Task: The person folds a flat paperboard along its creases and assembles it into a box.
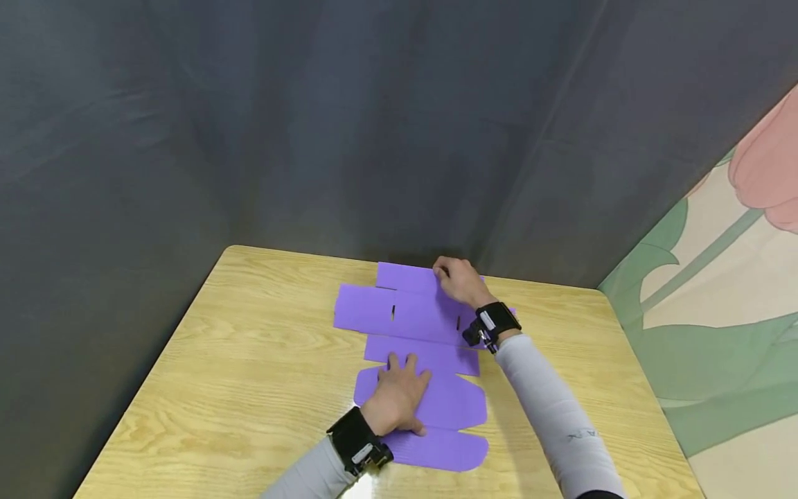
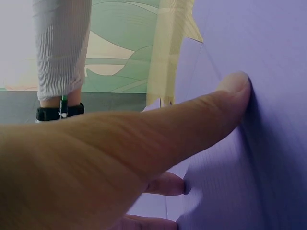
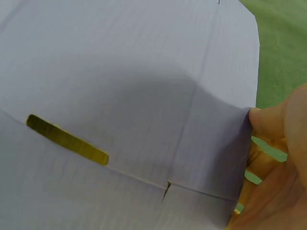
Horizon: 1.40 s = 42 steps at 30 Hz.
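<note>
A flat purple die-cut cardboard box blank (image 1: 425, 315) with fold lines, side flaps and narrow slots lies on the wooden table. My left hand (image 1: 399, 395) rests spread on its near panel, and the left wrist view shows the thumb (image 2: 211, 110) pressing the purple surface near a crease. At the far edge, my right hand (image 1: 461, 283) grips the end flap with curled fingers. Up close in the right wrist view, the thumb (image 3: 268, 120) sits at the flap's edge while the other fingers go past it, partly hidden behind the cardboard (image 3: 134, 86).
The wooden table (image 1: 249, 360) extends on both sides of the cardboard. A dark grey curtain (image 1: 374, 138) hangs right behind the table's far edge. On the right is a floral cloth (image 1: 717, 333). Both wrists carry black straps with small cameras.
</note>
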{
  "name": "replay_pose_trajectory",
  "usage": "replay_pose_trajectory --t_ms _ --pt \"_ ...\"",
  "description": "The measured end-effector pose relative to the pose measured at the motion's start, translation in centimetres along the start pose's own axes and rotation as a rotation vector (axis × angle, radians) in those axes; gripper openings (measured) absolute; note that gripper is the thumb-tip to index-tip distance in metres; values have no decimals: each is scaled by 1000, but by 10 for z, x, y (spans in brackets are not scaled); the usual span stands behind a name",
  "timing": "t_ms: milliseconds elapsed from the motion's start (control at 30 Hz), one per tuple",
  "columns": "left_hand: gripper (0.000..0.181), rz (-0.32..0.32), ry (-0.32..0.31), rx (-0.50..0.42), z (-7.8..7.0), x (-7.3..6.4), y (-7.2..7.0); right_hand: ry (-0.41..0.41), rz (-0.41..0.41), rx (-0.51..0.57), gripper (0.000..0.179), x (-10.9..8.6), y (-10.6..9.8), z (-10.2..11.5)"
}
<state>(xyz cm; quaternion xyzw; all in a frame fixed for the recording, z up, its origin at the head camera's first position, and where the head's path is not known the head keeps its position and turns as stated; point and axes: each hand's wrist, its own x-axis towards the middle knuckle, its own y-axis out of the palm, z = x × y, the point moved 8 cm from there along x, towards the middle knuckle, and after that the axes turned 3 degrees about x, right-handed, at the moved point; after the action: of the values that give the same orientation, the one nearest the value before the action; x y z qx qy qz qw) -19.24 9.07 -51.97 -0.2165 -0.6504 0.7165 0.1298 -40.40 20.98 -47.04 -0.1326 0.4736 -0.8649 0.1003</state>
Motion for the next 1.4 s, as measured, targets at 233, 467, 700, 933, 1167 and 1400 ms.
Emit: replay_pose_trajectory --t_ms 233,467,700,933,1167,1400 --pt "95 -36 25 -22 -1 -1 1 -32 -53 -31 19 -15 -8 10" --pt "97 -22 42 -13 0 1 4 -93 -113 -57 16 -29 -18 24" --pt "100 -4 17 -85 9 -1 1 -199 -109 -55 16 -43 -26 55" --pt "97 -43 31 -99 12 -7 -1 -210 -63 -55 18 -65 -29 75" --pt "95 -25 24 -93 13 -8 1 -237 -35 -127 18 -83 -29 90" --pt "96 -20 23 -82 15 -7 0 -252 -19 -142 22 -92 -29 97"
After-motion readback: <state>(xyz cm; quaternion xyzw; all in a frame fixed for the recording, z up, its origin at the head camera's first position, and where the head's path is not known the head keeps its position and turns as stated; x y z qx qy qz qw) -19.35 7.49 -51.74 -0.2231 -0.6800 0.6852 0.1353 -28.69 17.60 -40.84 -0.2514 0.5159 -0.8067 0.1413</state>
